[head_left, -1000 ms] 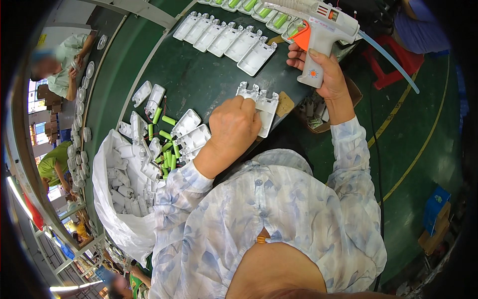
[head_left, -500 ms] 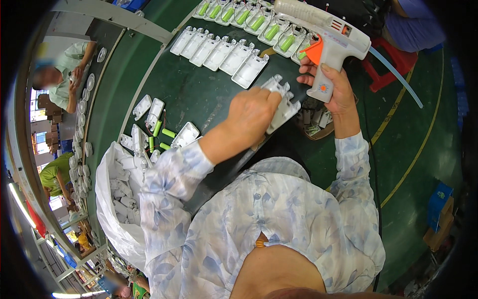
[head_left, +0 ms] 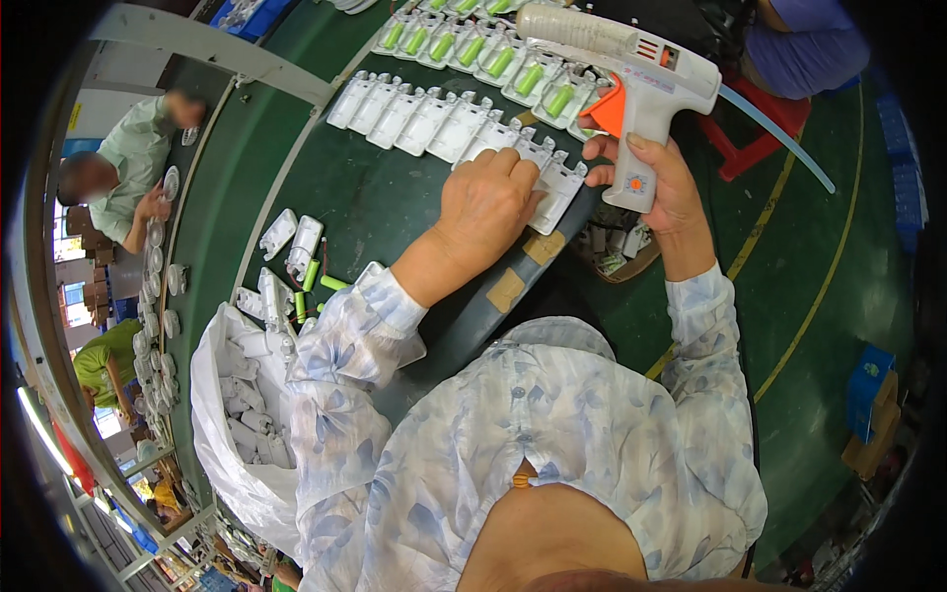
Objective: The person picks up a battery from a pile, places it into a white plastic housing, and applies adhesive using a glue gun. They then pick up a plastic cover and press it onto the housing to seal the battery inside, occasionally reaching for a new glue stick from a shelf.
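Observation:
My right hand (head_left: pixel 666 183) is wrapped round the grip of a white hot glue gun (head_left: pixel 651 123) with an orange trigger. A pale blue glue stick (head_left: pixel 779 138) sticks out of its back. My left hand (head_left: pixel 483 207) is closed at the right end of a row of white plastic housings (head_left: pixel 424 123), with its fingers on a white plastic housing (head_left: pixel 560 195). Its fingertips are partly hidden. Beyond that row stands another of housings with green battery cells (head_left: pixel 493 61) in them.
Loose housings (head_left: pixel 279 232) and green cells (head_left: pixel 311 274) lie at the left of the green table. A white bag (head_left: pixel 212 395) full of white parts stands beside my left arm. Below the table's right edge is a box of parts (head_left: pixel 631 264). A red stool (head_left: pixel 735 148) and co-workers are around.
My left hand has set the housing it carried at the right end of the near row, where it lies flat. The glue gun has shifted slightly left in my right hand.

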`<act>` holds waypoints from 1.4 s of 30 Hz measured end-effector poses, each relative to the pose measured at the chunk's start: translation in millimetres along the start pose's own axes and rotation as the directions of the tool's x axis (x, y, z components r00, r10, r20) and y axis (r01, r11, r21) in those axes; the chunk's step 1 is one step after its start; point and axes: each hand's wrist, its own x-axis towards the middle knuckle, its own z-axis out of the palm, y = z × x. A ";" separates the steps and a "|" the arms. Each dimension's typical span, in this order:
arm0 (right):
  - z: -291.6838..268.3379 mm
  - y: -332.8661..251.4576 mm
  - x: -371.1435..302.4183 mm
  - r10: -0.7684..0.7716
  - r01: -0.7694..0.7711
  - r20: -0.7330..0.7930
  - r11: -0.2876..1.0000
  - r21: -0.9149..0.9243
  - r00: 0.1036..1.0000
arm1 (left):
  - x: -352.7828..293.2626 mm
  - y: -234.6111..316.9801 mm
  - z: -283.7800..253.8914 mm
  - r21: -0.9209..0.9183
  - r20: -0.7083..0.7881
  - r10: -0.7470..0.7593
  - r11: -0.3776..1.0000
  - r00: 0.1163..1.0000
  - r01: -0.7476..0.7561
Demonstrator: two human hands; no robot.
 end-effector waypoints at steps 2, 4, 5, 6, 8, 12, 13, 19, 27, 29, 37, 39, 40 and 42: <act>6.0 -5.2 2.9 -0.003 0.003 0.010 1.000 -0.001 1.000 | -10.6 2.2 -22.9 -0.134 0.017 0.021 0.991 1.000 -0.018; 15.7 -10.8 11.7 -0.002 0.005 0.065 1.000 -0.031 0.998 | -33.2 0.2 -43.8 -0.187 0.100 0.032 0.982 0.995 -0.012; 27.5 -14.3 16.4 -0.022 0.024 0.041 0.998 -0.050 0.999 | -45.4 0.0 -56.5 -0.165 0.130 0.006 0.986 0.991 0.016; 30.3 -19.8 21.8 0.021 -0.016 0.087 0.998 -0.059 0.996 | -57.7 -5.7 -65.3 -0.143 0.128 -0.007 0.989 0.992 0.025; 44.0 -30.9 33.0 0.053 -0.042 0.124 0.995 -0.095 0.991 | -84.4 -18.4 -85.1 -0.097 0.104 -0.117 0.987 0.988 0.127; 86.3 -45.6 65.6 0.062 0.040 0.278 0.937 -0.347 0.959 | -148.2 -51.2 -132.7 -0.049 0.079 -0.501 0.861 0.862 0.506; 94.2 -46.9 72.6 0.103 0.033 0.326 0.923 -0.384 0.940 | -165.4 -58.4 -143.4 0.010 0.048 -0.555 0.831 0.830 0.556; 149.0 -26.7 73.9 0.226 -0.024 0.454 0.912 -0.409 0.862 | -237.8 -57.6 -173.1 -0.010 -0.014 -0.750 0.661 0.661 0.750; 141.9 -6.1 34.0 0.447 -0.255 0.267 0.806 -0.534 0.854 | -222.0 -132.4 -146.5 0.044 -0.184 -0.751 0.639 0.635 0.768; 144.6 -5.0 21.8 0.443 -0.253 0.263 0.807 -0.534 0.857 | -204.2 -149.9 -137.3 0.106 -0.171 -0.799 0.567 0.577 0.817; 142.6 -9.7 -1.8 0.430 -0.267 0.213 0.806 -0.529 0.877 | -153.5 -165.8 -106.7 0.258 0.122 -0.849 0.528 0.515 0.809; 141.1 -10.5 2.4 0.444 -0.291 0.225 0.819 -0.494 0.867 | -150.3 -170.8 -97.9 0.250 0.102 -0.848 0.529 0.521 0.811; 143.5 -10.5 3.8 0.445 -0.291 0.232 0.822 -0.490 0.865 | -150.5 -172.8 -95.5 0.239 0.084 -0.833 0.550 0.547 0.800; 143.8 -7.1 6.0 0.437 -0.287 0.236 0.829 -0.480 0.868 | -150.4 -175.3 -93.2 0.240 0.054 -0.802 0.588 0.594 0.772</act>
